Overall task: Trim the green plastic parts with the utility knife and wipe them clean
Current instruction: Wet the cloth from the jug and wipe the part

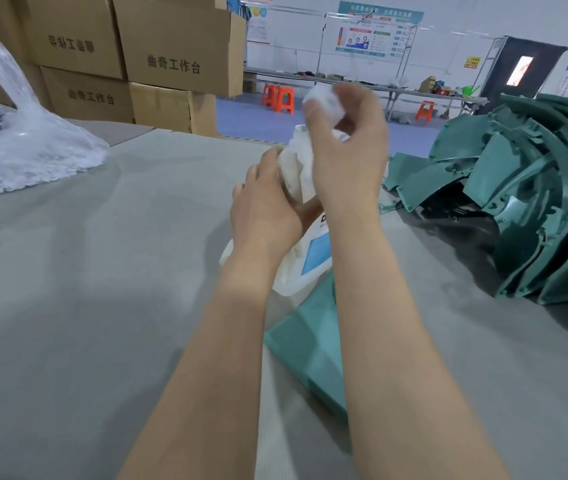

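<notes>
Over grey table [102, 271] | left hand [265, 209] fingers curled round white cloth [293, 168] at bottle [313, 258] neck | right hand [348, 161] fingers pinch white wad [322, 102] | green plastic part [310, 348] flat between forearms, axis unclear

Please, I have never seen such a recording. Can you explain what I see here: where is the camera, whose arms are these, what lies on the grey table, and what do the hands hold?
There is no machine here. The arms are a person's, and the single picture comes from a camera worn on the head, looking forward and down.

The left hand grips a white cloth at the top of a white container with a blue label. The right hand, higher up, pinches a small white thing. It is blurred, so I cannot tell whether it is a cap or part of the cloth.

On the grey table one green plastic part lies under the forearms. A pile of green parts is on the right, a clear plastic bag on the left, and cardboard boxes behind. I see no knife.
</notes>
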Action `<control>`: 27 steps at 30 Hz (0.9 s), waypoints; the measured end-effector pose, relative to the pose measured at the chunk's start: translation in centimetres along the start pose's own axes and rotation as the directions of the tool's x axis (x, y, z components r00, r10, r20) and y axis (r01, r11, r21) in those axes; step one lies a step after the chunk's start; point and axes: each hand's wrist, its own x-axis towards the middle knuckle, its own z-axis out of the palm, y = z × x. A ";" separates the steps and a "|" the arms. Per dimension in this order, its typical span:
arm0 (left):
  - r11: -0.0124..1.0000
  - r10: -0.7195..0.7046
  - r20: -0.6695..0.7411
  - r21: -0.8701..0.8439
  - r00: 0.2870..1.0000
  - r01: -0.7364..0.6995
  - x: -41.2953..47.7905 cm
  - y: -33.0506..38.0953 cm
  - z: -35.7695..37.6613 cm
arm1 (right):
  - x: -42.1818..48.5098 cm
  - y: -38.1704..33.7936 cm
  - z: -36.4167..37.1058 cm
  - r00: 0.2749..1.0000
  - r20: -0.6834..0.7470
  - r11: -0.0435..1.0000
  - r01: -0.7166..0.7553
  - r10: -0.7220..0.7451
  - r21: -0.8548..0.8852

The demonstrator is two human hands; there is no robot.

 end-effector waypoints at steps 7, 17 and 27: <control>0.988 -0.134 -0.003 -0.075 0.991 0.134 -2.1 -2.9 1.8 | -1.5 7.1 -4.8 0.906 -0.164 0.907 -0.408 0.390 -0.101; 0.961 -0.246 0.003 -0.129 0.969 0.245 -3.1 -5.0 2.9 | -5.4 13.6 -7.5 0.771 0.007 0.365 -0.294 0.637 -0.883; 0.944 -0.287 -0.231 -0.235 0.930 0.233 -2.1 -2.1 2.2 | -4.2 9.8 -4.7 0.691 0.021 0.692 -0.722 0.722 -0.007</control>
